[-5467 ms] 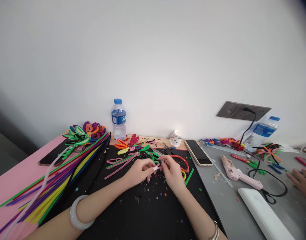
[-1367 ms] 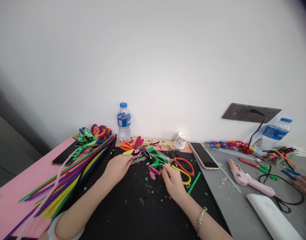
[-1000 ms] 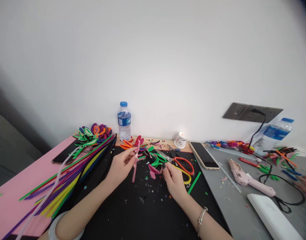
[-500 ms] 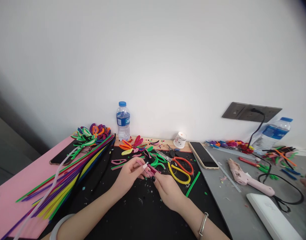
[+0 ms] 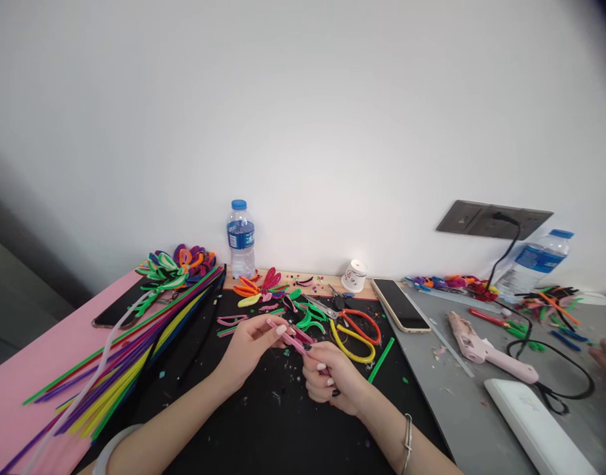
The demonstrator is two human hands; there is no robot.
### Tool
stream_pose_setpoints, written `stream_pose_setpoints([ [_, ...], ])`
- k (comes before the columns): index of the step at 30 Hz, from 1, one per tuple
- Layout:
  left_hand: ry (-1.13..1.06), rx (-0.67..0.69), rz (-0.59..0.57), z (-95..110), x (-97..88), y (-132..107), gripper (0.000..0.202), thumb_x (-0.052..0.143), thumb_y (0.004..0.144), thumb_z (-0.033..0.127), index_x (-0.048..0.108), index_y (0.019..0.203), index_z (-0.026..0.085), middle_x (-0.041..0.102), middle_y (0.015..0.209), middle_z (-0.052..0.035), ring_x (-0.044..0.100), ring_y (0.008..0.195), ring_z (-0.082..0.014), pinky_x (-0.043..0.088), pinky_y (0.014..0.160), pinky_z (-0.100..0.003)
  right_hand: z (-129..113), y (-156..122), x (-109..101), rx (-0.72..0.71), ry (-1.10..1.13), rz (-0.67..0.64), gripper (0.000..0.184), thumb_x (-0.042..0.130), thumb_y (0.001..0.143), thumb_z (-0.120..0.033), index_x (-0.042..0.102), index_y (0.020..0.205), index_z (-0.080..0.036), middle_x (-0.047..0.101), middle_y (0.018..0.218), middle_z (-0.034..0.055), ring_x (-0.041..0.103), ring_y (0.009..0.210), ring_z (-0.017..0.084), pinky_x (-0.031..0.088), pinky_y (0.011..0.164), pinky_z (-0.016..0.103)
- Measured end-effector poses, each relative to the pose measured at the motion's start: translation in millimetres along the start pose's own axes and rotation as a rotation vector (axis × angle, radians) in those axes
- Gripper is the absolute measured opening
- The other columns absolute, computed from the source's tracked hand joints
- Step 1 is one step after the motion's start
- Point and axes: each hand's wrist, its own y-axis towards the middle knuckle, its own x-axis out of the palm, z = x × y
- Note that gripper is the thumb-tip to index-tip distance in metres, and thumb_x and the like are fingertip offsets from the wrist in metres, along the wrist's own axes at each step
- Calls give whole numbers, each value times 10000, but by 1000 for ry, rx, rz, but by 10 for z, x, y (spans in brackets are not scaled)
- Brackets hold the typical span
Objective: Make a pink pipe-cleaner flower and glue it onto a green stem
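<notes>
Between my two hands, above the black mat (image 5: 263,422), is a piece of bent pink pipe cleaner (image 5: 293,340). My left hand (image 5: 253,343) pinches its left end between thumb and fingers. At its right end, my right hand (image 5: 335,376) grips it with the fingers curled in. Just beyond the hands lie green bent pipe cleaners (image 5: 310,318) and a pink loop (image 5: 232,320). Scissors (image 5: 359,333) with orange and yellow handles rest to the right, beside a short green pipe cleaner (image 5: 382,361).
Long coloured pipe cleaners (image 5: 134,356) spread across the left. Behind stand a water bottle (image 5: 241,241) and a paper cup (image 5: 355,276). A phone (image 5: 400,305), a pink glue gun (image 5: 490,353) with its cord and a white case (image 5: 535,425) lie right. Another person's hand (image 5: 605,358) shows at the right edge.
My right hand has turned, its fingers now curled with the nails showing. The pink pipe cleaner now stretches more visibly between both hands. The view has shifted slightly.
</notes>
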Motion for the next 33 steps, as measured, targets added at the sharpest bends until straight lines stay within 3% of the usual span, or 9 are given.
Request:
stream_pose_setpoints([
  [5, -19, 27, 2, -29, -17, -4, 252, 588, 804, 373, 680, 788, 140, 689, 796, -70, 631, 690, -161, 522, 648, -262, -24, -18, -57, 68, 93, -84, 350, 413, 857, -277, 329, 527, -195, 258, 371, -109, 131, 286, 33, 104, 325, 174],
  [8, -8, 43, 34, -15, -18, -1, 264, 585, 802, 380, 679, 766, 135, 679, 731, -63, 621, 650, -157, 517, 632, -265, -26, -9, -68, 79, 105, -64, 333, 427, 850, -279, 390, 534, -183, 274, 364, -106, 146, 287, 33, 116, 326, 175],
  [12, 63, 84, 139, 18, -24, 8, 236, 606, 789, 352, 666, 714, 137, 624, 592, -20, 573, 571, -128, 486, 585, -233, -43, 15, -53, -104, 43, 144, 179, 514, 806, -273, 606, 785, -121, 489, 481, -47, 237, 319, 29, 135, 335, 178],
  [16, 106, 58, 211, 34, -35, 24, 259, 617, 776, 362, 636, 649, 137, 600, 561, -7, 553, 548, -119, 461, 554, -215, -82, 25, -56, -324, 75, 334, 231, 601, 752, -292, 635, 943, -165, 613, 777, 38, 438, 471, 70, 234, 362, 171],
  [19, 142, 19, 176, 21, -34, 36, 284, 611, 775, 377, 630, 630, 134, 611, 575, -14, 554, 543, -118, 457, 551, -214, -77, 38, -62, -406, 22, 439, 193, 642, 736, -286, 651, 901, -186, 620, 770, 28, 458, 480, 74, 277, 363, 166],
  [25, 177, -40, -6, -12, -8, 44, 283, 598, 785, 367, 641, 641, 128, 612, 552, -9, 542, 515, -110, 435, 543, -210, 40, 91, -27, -385, -198, 477, 175, 647, 767, -328, 637, 760, -153, 649, 670, 31, 490, 416, 68, 322, 346, 157],
  [33, -100, -143, 20, -41, 25, 25, 214, 679, 731, 318, 681, 822, 124, 584, 571, 12, 496, 536, -79, 403, 541, -180, 56, 92, 26, -429, -188, 518, 216, 637, 783, -344, 599, 678, -159, 680, 679, 35, 485, 381, 52, 323, 341, 143],
])
